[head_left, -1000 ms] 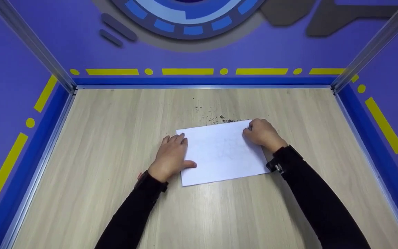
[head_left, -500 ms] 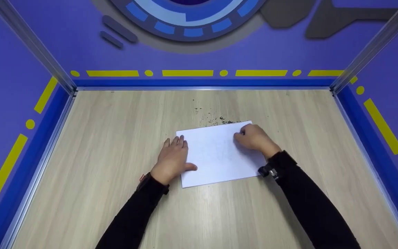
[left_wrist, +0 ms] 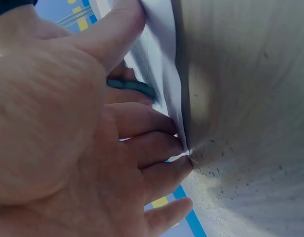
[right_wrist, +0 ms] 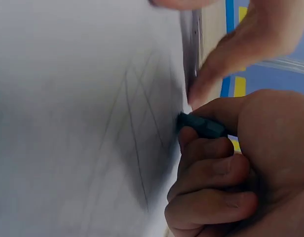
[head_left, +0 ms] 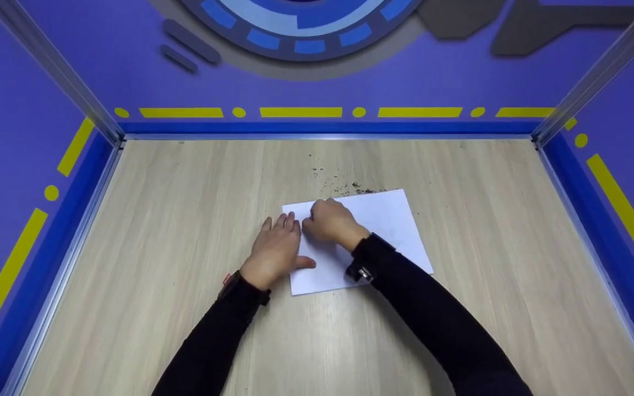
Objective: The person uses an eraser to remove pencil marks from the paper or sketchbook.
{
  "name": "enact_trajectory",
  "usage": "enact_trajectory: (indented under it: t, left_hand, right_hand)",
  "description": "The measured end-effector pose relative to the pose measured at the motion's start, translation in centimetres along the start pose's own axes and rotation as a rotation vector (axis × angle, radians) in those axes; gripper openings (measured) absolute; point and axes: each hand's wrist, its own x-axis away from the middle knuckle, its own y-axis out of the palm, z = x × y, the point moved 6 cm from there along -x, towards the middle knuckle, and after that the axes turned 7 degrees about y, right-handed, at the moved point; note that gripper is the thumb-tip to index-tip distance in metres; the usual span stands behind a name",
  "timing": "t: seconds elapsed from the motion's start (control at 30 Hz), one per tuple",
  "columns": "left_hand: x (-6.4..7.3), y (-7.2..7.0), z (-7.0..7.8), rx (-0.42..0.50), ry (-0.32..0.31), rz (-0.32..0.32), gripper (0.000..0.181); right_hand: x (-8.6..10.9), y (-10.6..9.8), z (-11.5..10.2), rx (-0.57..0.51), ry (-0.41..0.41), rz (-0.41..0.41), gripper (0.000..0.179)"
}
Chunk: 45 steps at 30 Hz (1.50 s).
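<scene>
A white sheet of paper (head_left: 397,225) lies slightly turned on the table. My left hand (head_left: 272,247) rests along its left edge, fingers extended and thumb spread onto the sheet. Close beside those fingers, my right hand (head_left: 331,221) is over the upper left part of the paper. Between thumb and fingers it pinches a small dark teal eraser (right_wrist: 204,126), whose end meets the sheet in the right wrist view. Faint grey pencil lines (right_wrist: 133,118) cross the paper there. From the head view the eraser is hidden by the right hand.
Dark crumbs (head_left: 358,188) are scattered on the wooden table (head_left: 185,220) just beyond the paper's top edge. Blue-purple panels (head_left: 317,88) with yellow marks and metal rails enclose the table at the back and both sides.
My right hand has swept left across the paper with the eraser, from the upper right corner to beside the left hand. The left hand and the paper stay almost in place.
</scene>
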Motion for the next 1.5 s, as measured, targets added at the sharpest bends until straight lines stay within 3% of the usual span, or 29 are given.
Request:
enact_trajectory:
  t: [0.13, 0.27, 0.57, 0.7, 0.87, 1.2, 1.33, 1.5]
  left_hand:
    - [-0.2, -0.2, 0.2, -0.012, -0.007, 0.003, 0.112]
    - [-0.1, -0.2, 0.2, -0.017, -0.019, -0.007, 0.112]
    - [-0.2, 0.1, 0.0, -0.01, -0.034, -0.046, 0.114]
    - [-0.2, 0.2, -0.1, -0.012, -0.032, -0.054, 0.113]
    - [-0.2, 0.2, -0.2, -0.014, -0.032, -0.049, 0.114]
    - [-0.2, 0.2, -0.2, 0.032, -0.027, -0.047, 0.114]
    - [-0.2, 0.2, -0.3, 0.027, -0.035, -0.055, 0.114]
    - [-0.2, 0.1, -0.3, 0.022, -0.03, -0.055, 0.116]
  right_hand:
    - [0.0, -0.2, 0.0, 0.007, 0.014, -0.002, 0.039]
    - [0.2, -0.8, 1.7, -0.014, 0.026, -0.005, 0.032]
    - [2.1, -3.2, 10.2, -0.149, 0.136, 0.017, 0.031]
    - [3.0, -4.5, 13.9, -0.146, 0.172, 0.041, 0.03]
    - [3.8, -5.4, 16.2, -0.137, 0.188, 0.065, 0.03]
    - [4.3, -5.6, 15.1, -0.113, 0.22, 0.026, 0.04]
    - [4.0, -4.6, 12.5, -0.157, 0.187, -0.014, 0.041]
    - [3.1, -3.0, 7.6, -0.151, 0.128, -0.05, 0.036]
